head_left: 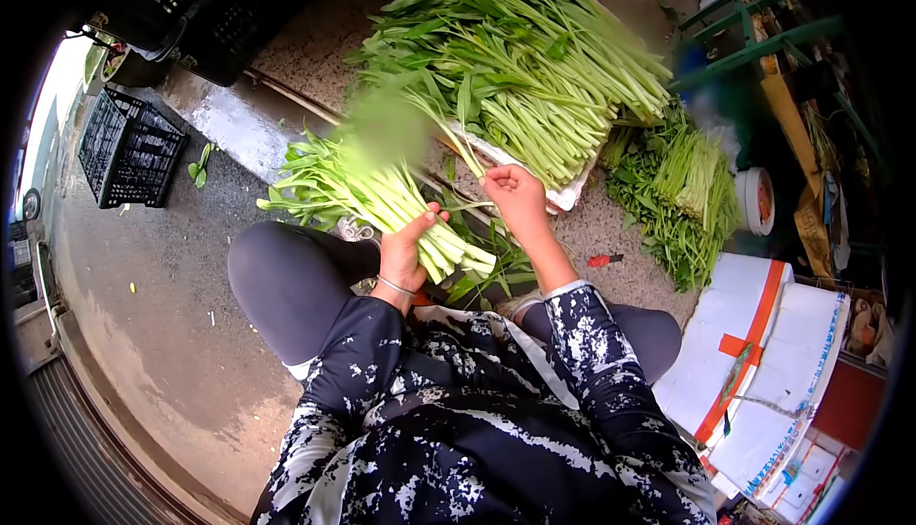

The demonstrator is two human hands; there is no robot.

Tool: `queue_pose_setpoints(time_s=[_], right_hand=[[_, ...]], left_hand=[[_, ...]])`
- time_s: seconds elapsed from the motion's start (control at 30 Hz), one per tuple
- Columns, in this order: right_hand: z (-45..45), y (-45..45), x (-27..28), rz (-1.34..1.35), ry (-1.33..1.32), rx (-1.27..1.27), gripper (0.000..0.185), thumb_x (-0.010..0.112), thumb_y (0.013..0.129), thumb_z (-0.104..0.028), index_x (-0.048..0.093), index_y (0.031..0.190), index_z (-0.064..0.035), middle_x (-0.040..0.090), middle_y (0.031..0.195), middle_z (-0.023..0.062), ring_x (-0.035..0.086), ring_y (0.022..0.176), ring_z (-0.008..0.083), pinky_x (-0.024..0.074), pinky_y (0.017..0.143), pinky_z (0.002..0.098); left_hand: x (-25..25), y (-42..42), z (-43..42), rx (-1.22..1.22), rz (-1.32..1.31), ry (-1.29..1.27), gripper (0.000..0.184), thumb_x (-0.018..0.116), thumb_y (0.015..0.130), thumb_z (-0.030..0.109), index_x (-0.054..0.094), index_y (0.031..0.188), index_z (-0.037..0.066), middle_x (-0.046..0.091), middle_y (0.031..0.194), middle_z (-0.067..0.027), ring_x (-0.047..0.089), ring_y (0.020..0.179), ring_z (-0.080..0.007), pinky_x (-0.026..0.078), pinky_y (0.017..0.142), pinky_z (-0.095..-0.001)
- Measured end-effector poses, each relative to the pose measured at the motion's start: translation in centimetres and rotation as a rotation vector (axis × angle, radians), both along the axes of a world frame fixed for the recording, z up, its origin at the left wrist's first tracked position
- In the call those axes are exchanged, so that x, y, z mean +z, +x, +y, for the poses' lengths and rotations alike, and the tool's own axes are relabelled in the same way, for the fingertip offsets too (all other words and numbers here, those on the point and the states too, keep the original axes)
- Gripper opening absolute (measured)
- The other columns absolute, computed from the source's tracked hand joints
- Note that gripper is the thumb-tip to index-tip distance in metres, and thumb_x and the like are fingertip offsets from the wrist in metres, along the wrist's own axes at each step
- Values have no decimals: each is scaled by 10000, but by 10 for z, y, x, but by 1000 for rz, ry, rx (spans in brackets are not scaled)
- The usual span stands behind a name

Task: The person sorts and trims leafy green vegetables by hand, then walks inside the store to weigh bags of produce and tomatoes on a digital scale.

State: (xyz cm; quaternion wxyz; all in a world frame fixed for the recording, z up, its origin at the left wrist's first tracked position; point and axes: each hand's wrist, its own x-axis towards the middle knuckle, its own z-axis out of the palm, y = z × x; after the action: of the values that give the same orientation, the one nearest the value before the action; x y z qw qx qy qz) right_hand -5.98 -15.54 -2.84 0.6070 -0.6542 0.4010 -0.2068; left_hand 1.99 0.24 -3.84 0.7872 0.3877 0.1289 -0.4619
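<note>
A: What are the hands doing?
B: The left hand [405, 253] is wrapped around a thick bunch of greens [434, 229], thumb across the stalks. The right hand [515, 202] has its fingertips pinched on the lower end of a single stalk [463, 151].

A: Where is that bunch?
B: In front of the body, above the lap, its cut ends pointing toward the right arm. A blurred patch hides some of its leaves.

A: And just past the hands?
B: A large heap of long-stemmed greens [534, 67] lies ahead, partly on a white tray [571, 195]. Loose leaves [491, 243] lie on the ground below the hands.

A: To the right?
B: A smaller pile of greens [687, 196] beside a white tub [759, 202], and a small red object [601, 261] on the ground. Nearer the body are white boxes [797, 358] with orange tape.

A: And to the left?
B: A black crate [129, 153] stands on the grey ground, well apart from the left knee.
</note>
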Motion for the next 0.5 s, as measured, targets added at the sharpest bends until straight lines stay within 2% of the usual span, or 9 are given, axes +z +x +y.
queue_pose_setpoints(time_s=[0.07, 0.13, 0.2, 0.23, 0.27, 0.33, 0.37, 0.4, 0.5], right_hand=[[29, -8, 22, 24, 27, 56, 92, 646, 750, -50, 594, 812, -7, 557, 664, -26, 448, 546, 11, 371, 495, 157], [58, -18, 33, 141, -9, 161, 81, 643, 756, -62, 611, 815, -16, 536, 638, -43, 400, 533, -2, 344, 477, 159], [75, -31, 18, 217, -126, 259, 108, 640, 754, -91, 616, 827, -16, 592, 650, 14, 516, 579, 50, 418, 535, 199], [76, -34, 5, -5, -34, 269, 131, 635, 764, -118, 623, 854, -24, 586, 628, 26, 519, 568, 62, 422, 536, 212], [68, -41, -6, 57, 121, 284, 149, 618, 783, -150, 628, 884, -41, 598, 665, 46, 520, 566, 71, 423, 546, 214], [51, -44, -32, 183, -54, 140, 151, 592, 790, -142, 622, 890, -34, 625, 750, 71, 570, 595, 138, 454, 576, 263], [39, -46, -39, 384, -480, 196, 171, 552, 794, -111, 603, 937, -33, 622, 918, 95, 605, 696, 226, 476, 622, 337], [30, -47, -46, 450, -651, 241, 225, 515, 776, -65, 586, 989, -48, 592, 1008, 98, 591, 796, 295, 480, 662, 388], [8, -42, -90, 510, -890, 319, 162, 488, 779, -43, 593, 903, -41, 574, 964, 136, 582, 817, 297, 471, 669, 392]], left_hand=[[2, -5, -2, -14, 52, 26, 285, 617, 753, 0, 502, 1013, -10, 594, 925, -107, 598, 802, -211, 507, 695, -326], [-6, -12, 0, -30, 12, -1, 298, 637, 748, 17, 505, 1014, -9, 597, 905, -91, 591, 768, -180, 500, 669, -295], [-15, -17, 3, -60, -82, 116, 197, 619, 769, 51, 548, 938, -22, 597, 816, -76, 584, 705, -170, 498, 615, -294], [-15, -17, 5, -77, -80, 148, 182, 614, 768, 43, 546, 925, -20, 597, 814, -80, 587, 710, -176, 501, 612, -299], [-17, -16, 8, -93, -76, 183, 168, 609, 767, 35, 544, 912, -19, 597, 813, -84, 589, 715, -183, 504, 609, -304], [-8, -13, 10, -91, 11, 185, 178, 619, 752, 30, 535, 900, -20, 591, 805, -94, 598, 750, -226, 511, 634, -352], [-6, -12, 11, -61, 12, 173, 183, 623, 750, 35, 538, 901, -22, 591, 809, -93, 597, 755, -229, 508, 647, -354], [-6, -9, 11, -32, 9, 159, 189, 628, 748, 40, 541, 903, -23, 590, 814, -93, 596, 760, -232, 506, 660, -357], [-15, -2, 16, 40, 6, 140, 216, 634, 754, 69, 545, 927, -24, 587, 850, -88, 584, 817, -231, 494, 705, -353]])
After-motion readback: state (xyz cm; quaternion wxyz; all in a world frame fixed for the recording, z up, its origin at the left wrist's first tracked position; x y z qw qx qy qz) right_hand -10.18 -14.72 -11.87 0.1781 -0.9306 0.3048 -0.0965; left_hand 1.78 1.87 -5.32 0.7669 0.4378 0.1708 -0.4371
